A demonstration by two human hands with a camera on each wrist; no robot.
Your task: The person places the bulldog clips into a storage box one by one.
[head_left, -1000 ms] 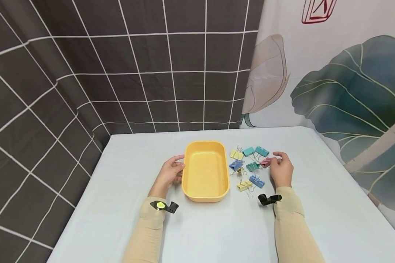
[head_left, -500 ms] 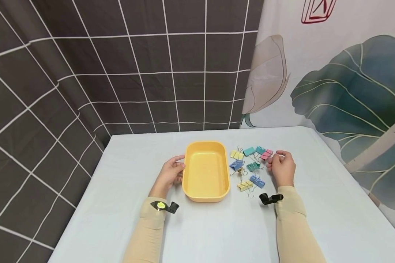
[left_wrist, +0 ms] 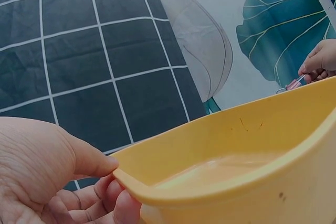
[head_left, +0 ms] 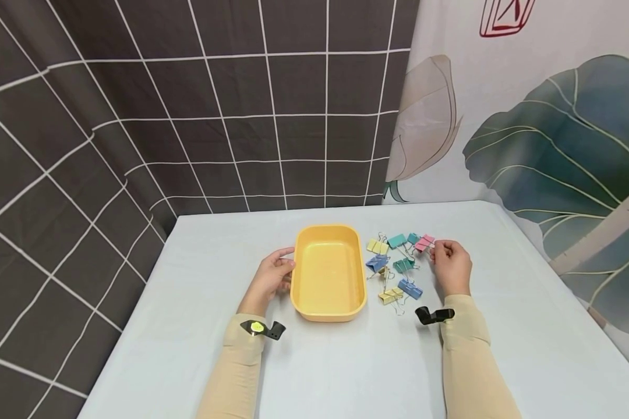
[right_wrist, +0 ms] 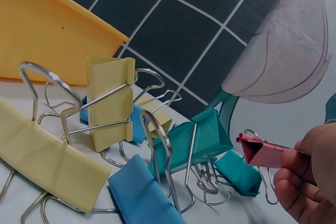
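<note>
A dark cloth with a white grid (head_left: 230, 87) lines the far and left sides of the scene, meeting a white leaf-print cloth (head_left: 534, 128) at right, above a white-covered desk (head_left: 356, 372). A person's beige sleeves (head_left: 474, 361) extend from the near edge over the desk. Toward the center sits a yellow rectangular tray (head_left: 327, 270), its long sides running near to far. The left hand (head_left: 266, 276) is at the tray's left side, its grip closed on the rim, thumb above and fingers curled against the outside. The right hand (head_left: 452, 270), at the right of the clips, has its grip narrowed to a pinch on the wire handle of a pink binder clip (head_left: 424, 242). The pink clip is at the far right of the cluster, just beside a teal clip (head_left: 413, 238); whether it touches the desk cannot be told. Each wrist bears a black strap-mounted device (head_left: 434, 315). The other binder clips lie right of the tray: a second teal one (head_left: 397, 240) and a yellow one (head_left: 377, 246) on the far side, a blue (head_left: 377, 263), a green (head_left: 403, 265) and a mustard-yellow (head_left: 384, 272) in the middle, and another yellow (head_left: 390, 295) beside another blue (head_left: 410, 288) on the near side.
</note>
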